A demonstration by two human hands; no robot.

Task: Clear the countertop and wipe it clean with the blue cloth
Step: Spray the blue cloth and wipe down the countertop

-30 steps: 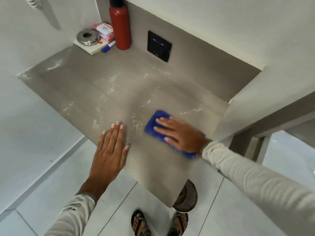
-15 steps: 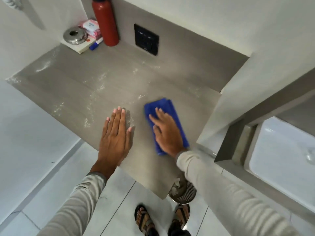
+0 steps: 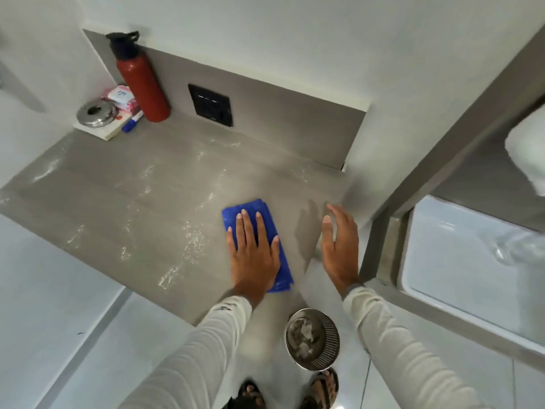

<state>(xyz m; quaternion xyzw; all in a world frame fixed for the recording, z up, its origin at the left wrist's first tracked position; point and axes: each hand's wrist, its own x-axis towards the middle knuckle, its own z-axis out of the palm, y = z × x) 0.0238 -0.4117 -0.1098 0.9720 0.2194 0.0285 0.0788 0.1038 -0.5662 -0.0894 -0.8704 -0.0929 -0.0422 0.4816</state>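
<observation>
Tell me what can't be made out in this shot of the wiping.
Head view only:
- Blue cloth: middle hidden under left hand.
- Right hand: motion-blurred; contact with countertop unclear.
- Pink packets: print too small.
- Bin contents: blurred.
- White object: cut by right edge.

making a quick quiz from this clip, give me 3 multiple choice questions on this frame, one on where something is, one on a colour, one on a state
1. Where does the red bottle stand?
A. back corner of the countertop
B. on the floor
C. in the sink

2. What colour is the cloth?
A. green
B. blue
C. white

3. What is the left hand doing?
A. lying flat on the cloth
B. gripping the bottle
C. hanging off the counter

Answers:
1 A, it stands against the back wall beside the small items.
2 B, the cloth is bright blue.
3 A, its palm and spread fingers lie on the cloth, while the right hand is open and holds nothing.
</observation>
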